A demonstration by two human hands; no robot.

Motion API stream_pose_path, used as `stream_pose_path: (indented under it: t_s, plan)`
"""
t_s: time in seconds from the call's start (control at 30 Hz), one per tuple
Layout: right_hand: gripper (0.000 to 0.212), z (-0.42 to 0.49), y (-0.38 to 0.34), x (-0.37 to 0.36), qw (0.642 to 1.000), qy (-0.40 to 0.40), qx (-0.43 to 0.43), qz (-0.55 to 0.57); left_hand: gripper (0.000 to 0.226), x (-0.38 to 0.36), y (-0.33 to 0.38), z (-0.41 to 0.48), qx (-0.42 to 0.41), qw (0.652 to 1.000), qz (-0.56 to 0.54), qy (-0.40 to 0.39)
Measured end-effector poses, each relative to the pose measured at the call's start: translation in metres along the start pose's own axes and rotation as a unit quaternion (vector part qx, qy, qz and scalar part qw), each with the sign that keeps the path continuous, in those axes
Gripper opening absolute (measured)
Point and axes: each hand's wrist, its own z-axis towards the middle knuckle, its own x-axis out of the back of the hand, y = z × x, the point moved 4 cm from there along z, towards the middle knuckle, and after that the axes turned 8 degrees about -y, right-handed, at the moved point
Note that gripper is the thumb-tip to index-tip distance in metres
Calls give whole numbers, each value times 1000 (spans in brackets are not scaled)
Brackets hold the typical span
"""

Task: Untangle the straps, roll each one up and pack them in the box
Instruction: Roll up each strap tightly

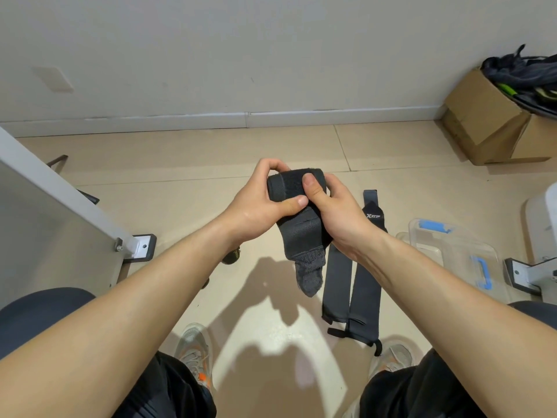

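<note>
Strap (291,188) half rolled, left hand (259,203) and right hand (334,215) both pinch it to stop unwinding; loose end hangs at 6 o'clock, box (452,245) at 3 o'clock

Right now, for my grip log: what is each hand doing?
Left hand: closed, gripping the half-rolled strap.
Right hand: closed on the same strap, thumb pressing the roll.

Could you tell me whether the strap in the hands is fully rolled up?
Partly rolled: the left hand and right hand grip the rolled part of the strap, while its fuzzy tail hangs loose below.
</note>
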Motion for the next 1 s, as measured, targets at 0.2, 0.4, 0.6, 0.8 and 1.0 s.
stream_pose_path:
  t_s: [0.2,0.4,0.6,0.8,1.0]
  plan:
    - [36,0,-4,-3,999,-27,33,-21,40,-7,-3,-3,124,951,-279,-38]
    - [35,-2,-7,-7,998,-49,45,-13,37,-1,-2,-2,93,958,-272,4]
    - [23,-3,-1,-6,998,-33,31,-49,22,26,3,3,78,955,-269,95]
    - [28,-3,3,-10,990,-82,-14,-112,24,42,3,5,65,951,-261,152]
    - [32,-1,4,-8,992,-71,-58,-88,58,50,6,2,42,966,-116,227]
